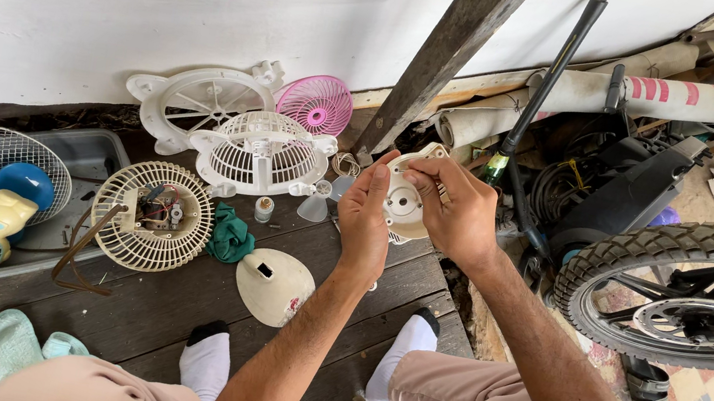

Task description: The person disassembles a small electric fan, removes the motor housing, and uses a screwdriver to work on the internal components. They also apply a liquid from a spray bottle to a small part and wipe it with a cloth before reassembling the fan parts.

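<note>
Both my hands hold a round cream plastic fan housing part (404, 200) up in front of me. My left hand (366, 216) grips its left edge, thumb up along the rim. My right hand (457, 211) wraps the right side, fingertips pinching at the top rim. Part of the housing is hidden behind my fingers. Below, on the dark wooden floor (153, 302), lies a cream dome-shaped cover (274, 285).
Fan grilles lie by the white wall: a white guard (262, 153), a white frame (197, 101), a pink grille (317, 103), a cream grille with motor (153, 214). A grey tub (90, 153) holds a blue-bladed fan. Green cloth (229, 235), motorbike tyre (679, 253) at right.
</note>
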